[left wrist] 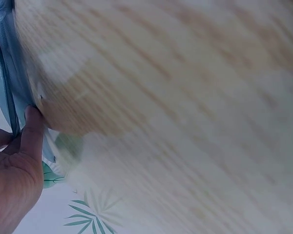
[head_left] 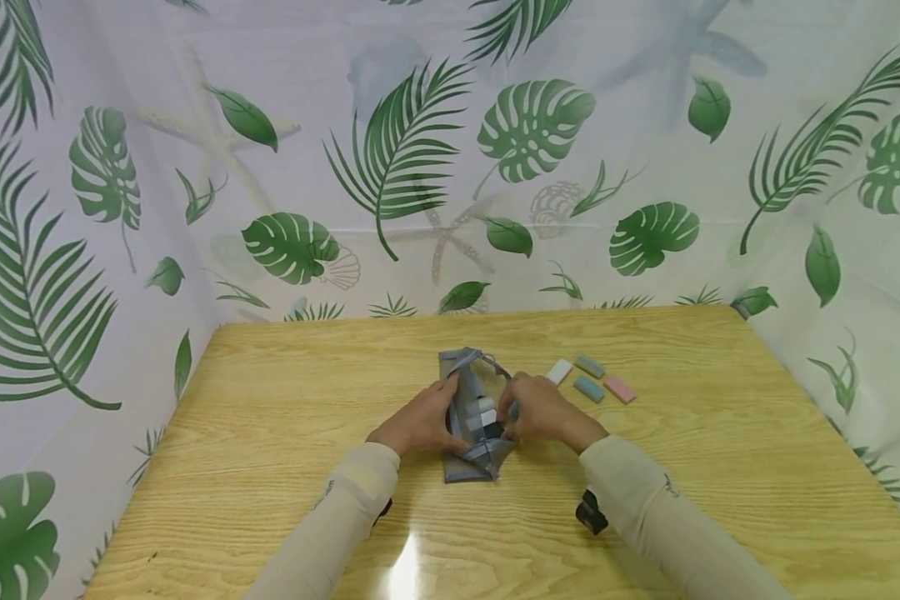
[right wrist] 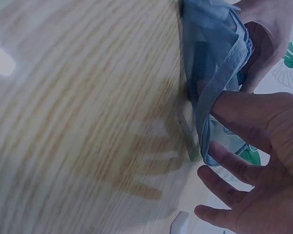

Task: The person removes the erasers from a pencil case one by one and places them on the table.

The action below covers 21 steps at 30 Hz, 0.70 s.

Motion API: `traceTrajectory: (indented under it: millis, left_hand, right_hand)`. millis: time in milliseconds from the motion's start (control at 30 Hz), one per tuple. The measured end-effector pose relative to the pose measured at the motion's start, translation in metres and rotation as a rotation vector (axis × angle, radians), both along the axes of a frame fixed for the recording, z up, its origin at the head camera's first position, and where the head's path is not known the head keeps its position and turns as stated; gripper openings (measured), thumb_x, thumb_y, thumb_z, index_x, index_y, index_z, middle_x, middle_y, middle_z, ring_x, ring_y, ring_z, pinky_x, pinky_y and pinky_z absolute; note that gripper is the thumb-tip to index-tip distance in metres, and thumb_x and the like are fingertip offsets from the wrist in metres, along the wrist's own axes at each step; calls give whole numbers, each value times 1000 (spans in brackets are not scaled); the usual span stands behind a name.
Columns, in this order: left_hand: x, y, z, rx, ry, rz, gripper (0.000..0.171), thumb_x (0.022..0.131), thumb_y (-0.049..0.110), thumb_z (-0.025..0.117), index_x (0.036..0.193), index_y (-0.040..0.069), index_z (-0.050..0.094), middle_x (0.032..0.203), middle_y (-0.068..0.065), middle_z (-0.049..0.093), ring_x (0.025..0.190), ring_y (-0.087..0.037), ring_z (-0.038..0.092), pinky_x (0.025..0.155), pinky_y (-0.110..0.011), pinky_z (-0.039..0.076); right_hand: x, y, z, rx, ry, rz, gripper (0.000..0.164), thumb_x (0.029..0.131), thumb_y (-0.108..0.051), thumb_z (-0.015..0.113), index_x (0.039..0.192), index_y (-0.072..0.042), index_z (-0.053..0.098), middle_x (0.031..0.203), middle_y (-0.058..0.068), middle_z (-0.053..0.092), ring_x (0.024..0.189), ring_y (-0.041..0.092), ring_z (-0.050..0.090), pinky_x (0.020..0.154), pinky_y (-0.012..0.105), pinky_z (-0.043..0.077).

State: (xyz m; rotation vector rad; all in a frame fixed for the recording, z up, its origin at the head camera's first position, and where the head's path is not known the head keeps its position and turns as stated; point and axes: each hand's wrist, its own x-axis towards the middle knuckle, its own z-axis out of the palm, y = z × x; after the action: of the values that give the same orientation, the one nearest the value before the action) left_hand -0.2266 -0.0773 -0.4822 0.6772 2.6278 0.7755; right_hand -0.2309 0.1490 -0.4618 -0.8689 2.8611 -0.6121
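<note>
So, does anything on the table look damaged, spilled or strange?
I see nothing spilled or damaged. One small oddity: a dark mark on the table, near its left edge, which breaks the pale wood grain. The pouch gapes, but the left hand and right hand hold it, so that seems normal.

A pouch (head_left: 460,468) is lying on the table (head_left: 285,392), with four blocks (head_left: 589,388) sitting to its right. Small things (head_left: 489,417), possibly blocks, are resting inside it.
</note>
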Motion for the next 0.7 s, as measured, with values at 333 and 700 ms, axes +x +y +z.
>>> traceTrajectory:
  millis: [333,700]
  left_hand:
    - [1,0,1,-5,4,5,114,82,35,87,161,-1,14,162,-20,27,145,-35,36,115,-44,36]
    - [2,0,2,-5,-7,6,113,83,35,86,162,0,13,163,-19,27,145,-34,36,115,-43,36]
  right_hand:
    - [0,-1,3,8,10,8,17,67,-11,94,76,-13,79,93,1,70,96,29,63,83,47,53]
    - [2,0,4,12,39,32,18,66,-10,93,76,-12,79,89,0,71,94,28,63,82,48,51]
